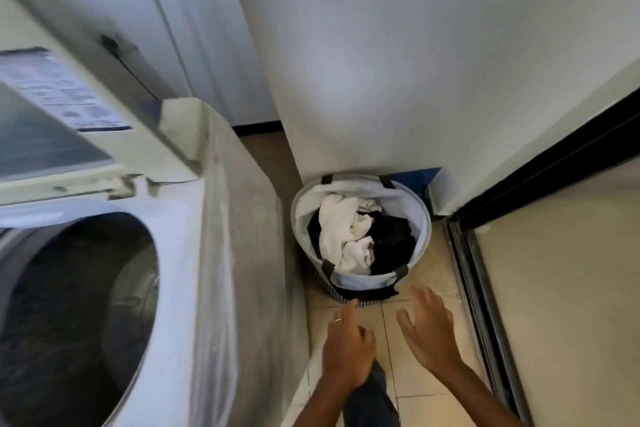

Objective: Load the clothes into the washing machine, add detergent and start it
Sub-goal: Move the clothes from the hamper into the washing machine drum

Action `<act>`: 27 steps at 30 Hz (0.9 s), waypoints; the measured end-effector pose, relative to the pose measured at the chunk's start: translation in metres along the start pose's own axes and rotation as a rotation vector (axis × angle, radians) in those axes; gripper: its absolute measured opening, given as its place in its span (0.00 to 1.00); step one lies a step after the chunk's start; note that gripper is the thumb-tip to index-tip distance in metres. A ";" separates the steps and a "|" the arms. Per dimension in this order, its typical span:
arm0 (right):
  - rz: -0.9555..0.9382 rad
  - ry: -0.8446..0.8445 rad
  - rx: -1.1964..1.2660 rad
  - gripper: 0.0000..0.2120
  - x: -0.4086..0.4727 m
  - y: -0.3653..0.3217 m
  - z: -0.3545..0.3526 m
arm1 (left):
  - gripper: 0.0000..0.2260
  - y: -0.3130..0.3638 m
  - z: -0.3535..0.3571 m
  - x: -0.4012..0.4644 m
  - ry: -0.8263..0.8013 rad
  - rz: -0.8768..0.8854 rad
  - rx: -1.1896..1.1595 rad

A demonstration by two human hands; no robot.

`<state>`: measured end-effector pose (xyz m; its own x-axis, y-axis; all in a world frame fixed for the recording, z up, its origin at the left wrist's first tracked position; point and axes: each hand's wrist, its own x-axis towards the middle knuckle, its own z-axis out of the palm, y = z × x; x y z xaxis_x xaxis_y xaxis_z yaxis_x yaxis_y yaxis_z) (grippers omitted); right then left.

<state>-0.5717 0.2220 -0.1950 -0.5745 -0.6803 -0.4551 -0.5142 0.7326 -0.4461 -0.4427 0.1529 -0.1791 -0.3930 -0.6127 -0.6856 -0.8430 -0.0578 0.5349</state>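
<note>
Reaching toward laundry basket [362, 282]: left hand [348, 350] loosely curled, forefinger extended, right hand [431, 333] spread, both empty; gripping opposite rims evenly is advisable.

Nothing readable here tbh, the sticker [59, 90] on the washing machine lid [114, 135], up around 10 o'clock, is just blur.

Tiled floor [408, 392], beige, dark grout. White wall [398, 62] behind, black skirting [256, 127] at its foot. Sliding-door track [485, 315] (dark frame) is seen at right. Blue object [419, 179], partly hidden, lies against the wall.
</note>
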 end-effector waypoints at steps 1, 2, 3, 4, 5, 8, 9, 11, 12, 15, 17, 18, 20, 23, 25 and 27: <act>-0.038 -0.037 -0.024 0.20 0.022 0.001 0.007 | 0.22 -0.004 0.004 0.014 0.014 -0.033 -0.006; -0.081 -0.065 -0.053 0.20 0.042 0.000 0.013 | 0.22 -0.007 0.005 0.025 0.027 -0.061 -0.013; -0.127 -0.089 -0.089 0.21 0.066 -0.002 0.022 | 0.22 -0.010 0.007 0.038 0.040 -0.090 -0.029; -0.174 -0.112 -0.130 0.21 0.091 -0.004 0.031 | 0.22 -0.012 0.009 0.051 0.053 -0.118 -0.054; -0.211 -0.147 -0.179 0.23 0.114 -0.008 0.040 | 0.22 -0.014 0.010 0.064 0.069 -0.132 -0.082; -0.344 -0.209 -0.365 0.30 0.176 -0.021 0.067 | 0.21 -0.019 0.013 0.097 0.125 -0.132 -0.121; -0.392 -0.229 -0.446 0.34 0.196 -0.024 0.077 | 0.21 -0.020 0.014 0.107 0.137 -0.129 -0.123; -0.442 -0.322 -0.621 0.43 0.234 -0.026 0.097 | 0.20 -0.023 0.018 0.125 0.145 -0.133 -0.132; -0.467 -0.366 -0.707 0.48 0.249 -0.028 0.104 | 0.20 -0.024 0.018 0.131 0.149 -0.139 -0.141; -0.536 -0.419 -0.849 0.50 0.284 -0.027 0.136 | 0.19 -0.034 0.021 0.148 0.165 -0.155 -0.191; -0.528 -0.414 -0.903 0.41 0.296 -0.018 0.161 | 0.18 -0.040 0.021 0.156 0.173 -0.168 -0.256; -0.515 -0.416 -0.933 0.38 0.299 -0.016 0.170 | 0.18 -0.042 0.022 0.159 0.175 -0.180 -0.294; -0.503 -0.433 -0.973 0.31 0.299 -0.016 0.186 | 0.17 -0.046 0.023 0.163 0.183 -0.208 -0.374; -0.526 -0.399 -0.880 0.27 0.286 -0.021 0.189 | 0.16 -0.049 0.022 0.166 0.188 -0.238 -0.437; -0.518 -0.339 -0.687 0.26 0.275 -0.018 0.179 | 0.15 -0.047 0.017 0.164 0.191 -0.252 -0.469; -0.437 -0.318 -0.421 0.22 0.261 -0.022 0.156 | 0.13 -0.043 0.009 0.162 0.206 -0.271 -0.522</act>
<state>-0.6109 0.0251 -0.4243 -0.0754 -0.8419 -0.5343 -0.8971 0.2913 -0.3323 -0.4735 0.0629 -0.3174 -0.0668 -0.6589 -0.7493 -0.5919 -0.5784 0.5614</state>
